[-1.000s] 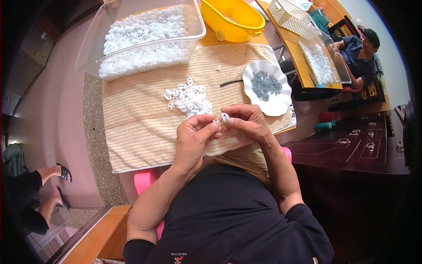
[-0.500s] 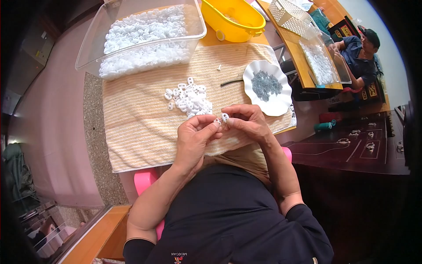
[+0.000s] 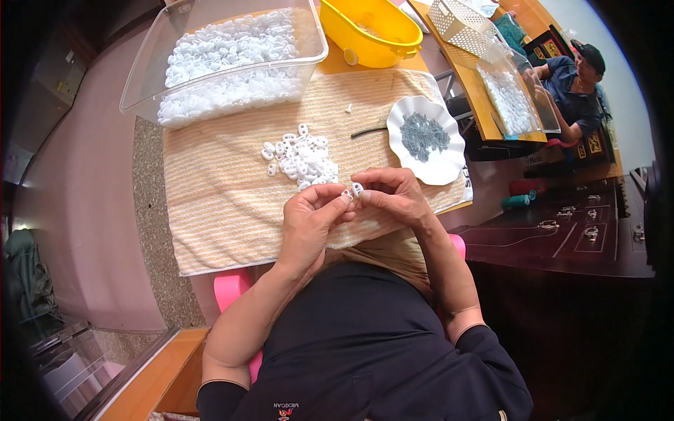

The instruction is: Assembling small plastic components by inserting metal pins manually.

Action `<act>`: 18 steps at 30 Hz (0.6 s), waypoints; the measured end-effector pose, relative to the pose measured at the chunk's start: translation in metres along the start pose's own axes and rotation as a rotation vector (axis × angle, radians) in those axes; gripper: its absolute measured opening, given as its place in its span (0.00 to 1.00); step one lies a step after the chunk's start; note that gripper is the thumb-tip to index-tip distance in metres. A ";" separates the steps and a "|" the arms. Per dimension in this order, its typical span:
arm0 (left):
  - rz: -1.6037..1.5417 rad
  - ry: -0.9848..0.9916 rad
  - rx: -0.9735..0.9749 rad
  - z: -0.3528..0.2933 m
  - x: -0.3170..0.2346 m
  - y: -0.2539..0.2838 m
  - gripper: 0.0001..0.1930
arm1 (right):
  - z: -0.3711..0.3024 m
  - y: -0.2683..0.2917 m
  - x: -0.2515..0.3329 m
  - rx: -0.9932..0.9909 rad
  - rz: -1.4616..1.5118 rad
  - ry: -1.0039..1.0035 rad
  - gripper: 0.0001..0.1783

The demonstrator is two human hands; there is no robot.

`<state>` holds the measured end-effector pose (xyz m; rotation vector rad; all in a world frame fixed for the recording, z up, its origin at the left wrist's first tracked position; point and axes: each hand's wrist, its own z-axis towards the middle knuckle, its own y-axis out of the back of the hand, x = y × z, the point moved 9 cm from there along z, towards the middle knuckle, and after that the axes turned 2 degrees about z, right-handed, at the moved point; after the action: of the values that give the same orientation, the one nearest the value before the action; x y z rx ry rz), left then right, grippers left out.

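Observation:
Over the front of the striped towel, my two hands meet almost fingertip to fingertip. Thumb and forefinger of my left hand (image 3: 310, 216) pinch a small white plastic ring piece (image 3: 347, 194). In my right hand (image 3: 397, 196), a white oval two-hole plastic piece (image 3: 357, 188) stands upright between thumb and finger. The two pieces are very close; whether they touch I cannot tell. Just beyond my left hand lies a loose pile of similar white two-hole pieces (image 3: 303, 158). A white scalloped plate (image 3: 437, 172) beyond my right hand holds many small grey-blue slivers (image 3: 424, 137).
A clear plastic bin (image 3: 316, 62) full of white pieces stands far left, beside a yellow tub (image 3: 379, 56). On the towel (image 3: 225, 210) lie a black stick (image 3: 368, 131) and a tiny white peg (image 3: 348, 108). At another table, right, a person (image 3: 572, 88) sits by a second bin.
The white oval piece in my right hand has shifted slightly left and turned a little. Both hands otherwise keep their place and their pinch.

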<state>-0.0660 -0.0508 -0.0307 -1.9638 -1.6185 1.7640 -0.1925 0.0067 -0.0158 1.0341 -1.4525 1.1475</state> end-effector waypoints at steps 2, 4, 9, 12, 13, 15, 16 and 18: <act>-0.003 0.003 0.000 0.000 0.001 0.000 0.08 | 0.000 -0.002 0.000 0.014 0.025 0.008 0.16; -0.001 0.004 0.000 0.000 0.002 0.001 0.08 | 0.001 -0.004 0.003 0.020 0.045 0.015 0.16; 0.006 0.002 0.006 -0.001 0.002 -0.001 0.08 | 0.000 -0.006 0.004 0.015 0.032 0.002 0.16; 0.009 0.003 0.007 -0.001 0.003 -0.001 0.08 | -0.001 -0.006 0.003 0.006 0.028 -0.009 0.16; 0.012 0.002 0.008 -0.001 0.003 -0.001 0.08 | -0.001 -0.006 0.002 0.005 0.018 -0.016 0.16; 0.010 0.002 0.006 -0.001 0.003 -0.002 0.08 | -0.001 -0.006 0.004 0.003 0.010 -0.014 0.16; 0.006 0.004 0.004 -0.001 0.003 -0.002 0.09 | -0.001 -0.006 0.005 0.000 0.002 -0.015 0.16; 0.001 0.007 0.008 -0.001 0.003 -0.002 0.09 | -0.001 -0.006 0.004 0.003 0.003 -0.021 0.16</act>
<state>-0.0672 -0.0473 -0.0317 -1.9663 -1.6063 1.7587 -0.1873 0.0065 -0.0104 1.0487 -1.4699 1.1442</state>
